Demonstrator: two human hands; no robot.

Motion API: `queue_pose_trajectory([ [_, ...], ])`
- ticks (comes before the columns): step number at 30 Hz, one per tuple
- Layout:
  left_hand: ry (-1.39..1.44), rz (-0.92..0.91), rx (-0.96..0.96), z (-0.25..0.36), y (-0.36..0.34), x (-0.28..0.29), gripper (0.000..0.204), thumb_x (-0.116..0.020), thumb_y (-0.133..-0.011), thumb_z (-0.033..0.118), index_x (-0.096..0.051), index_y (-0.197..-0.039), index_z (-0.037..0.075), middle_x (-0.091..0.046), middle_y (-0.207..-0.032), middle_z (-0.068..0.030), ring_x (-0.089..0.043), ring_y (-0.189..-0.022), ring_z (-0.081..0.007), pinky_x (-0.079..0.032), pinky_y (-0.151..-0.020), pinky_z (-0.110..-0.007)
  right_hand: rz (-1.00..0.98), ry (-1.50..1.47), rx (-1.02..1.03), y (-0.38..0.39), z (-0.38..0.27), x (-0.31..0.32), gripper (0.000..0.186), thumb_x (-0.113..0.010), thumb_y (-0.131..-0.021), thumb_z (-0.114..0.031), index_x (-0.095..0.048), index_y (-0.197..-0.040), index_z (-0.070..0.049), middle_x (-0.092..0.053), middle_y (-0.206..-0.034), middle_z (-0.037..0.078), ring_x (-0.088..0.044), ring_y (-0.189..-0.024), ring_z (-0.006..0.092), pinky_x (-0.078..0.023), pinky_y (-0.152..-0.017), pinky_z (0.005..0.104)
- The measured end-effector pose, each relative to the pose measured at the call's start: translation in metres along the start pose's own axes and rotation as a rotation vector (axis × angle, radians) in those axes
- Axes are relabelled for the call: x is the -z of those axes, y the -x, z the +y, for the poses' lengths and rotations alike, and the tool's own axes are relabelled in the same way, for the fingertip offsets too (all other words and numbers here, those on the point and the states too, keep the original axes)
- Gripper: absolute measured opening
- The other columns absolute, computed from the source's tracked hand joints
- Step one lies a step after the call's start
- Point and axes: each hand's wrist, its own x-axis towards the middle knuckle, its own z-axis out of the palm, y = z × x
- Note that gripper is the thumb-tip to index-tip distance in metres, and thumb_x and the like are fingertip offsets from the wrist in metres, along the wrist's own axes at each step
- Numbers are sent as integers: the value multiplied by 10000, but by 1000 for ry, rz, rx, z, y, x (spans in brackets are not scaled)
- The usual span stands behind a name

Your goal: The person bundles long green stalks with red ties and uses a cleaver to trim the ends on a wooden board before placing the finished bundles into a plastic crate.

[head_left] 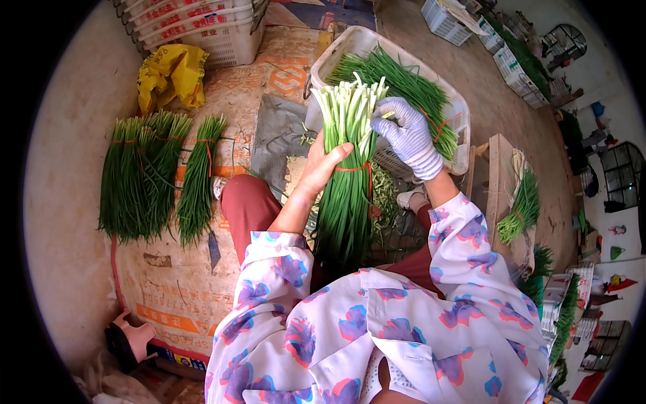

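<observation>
My bare left hand (321, 165) grips a big upright bunch of green chives (346, 215) with a red band round it and white stem ends at the top. My right hand (404, 138), in a white-and-lilac knit glove, pinches a pale yellowish stalk (386, 115) at the right side of those ends. Behind the bunch stands a white basket (455, 108) of loose and banded chives (404, 74). Pale green trimmings (382, 202) lie below it. On the left, several banded bunches (145, 175) rest on the printed sacking floor cover (168, 276).
Stacked white crates (222, 47) and a yellow bag (171, 74) are at the back left, beside a wall (67, 175). A grey sheet (272, 135) lies left of the basket. A wooden board (501, 155) holds another bunch (520, 209). More crates (444, 20) line the right.
</observation>
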Motion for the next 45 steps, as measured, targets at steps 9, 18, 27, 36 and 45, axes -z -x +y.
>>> queue_pose_trajectory([
  [9,-22,-49,8,8,1,3,697,-639,-797,347,-432,-1348,-25,-553,-1264,-127,-511,-1152,-206,-384,-993,-334,113,202,50,-12,-7,-11,162,-762,-751,-120,-636,-746,-18,-609,-656,71,-537,-548,167,-445,-558,303],
  [18,78,105,14,-4,1,3,591,-657,-782,288,-500,-1256,-28,-613,-1147,-93,-565,-1017,-167,-435,-916,-316,674,-1121,-520,-52,8,1,114,-712,-826,-100,-668,-873,-6,-642,-744,51,-565,-619,109,-472,-582,224],
  [27,-162,152,-63,0,-3,0,613,-670,-745,226,-494,-1275,-27,-614,-1155,-94,-566,-1042,-163,-427,-937,-306,-66,756,509,-14,-39,12,133,-704,-732,-207,-693,-862,-178,-615,-1007,18,-543,-1024,253,-383,-899,423],
  [36,-205,128,-11,0,-1,-3,741,-736,-680,213,-470,-1333,-16,-629,-1164,-110,-586,-1053,-172,-438,-942,-304,-250,837,540,-8,-38,16,103,-701,-688,-248,-701,-779,-201,-583,-1073,5,-496,-1108,261,-350,-936,463],
  [45,-174,97,11,5,0,2,709,-726,-690,210,-483,-1314,-24,-638,-1136,-102,-591,-1030,-178,-439,-936,-308,-142,1152,573,-30,-29,61,158,-622,-770,-142,-634,-923,-103,-612,-1032,40,-556,-1005,249,-388,-908,419],
])
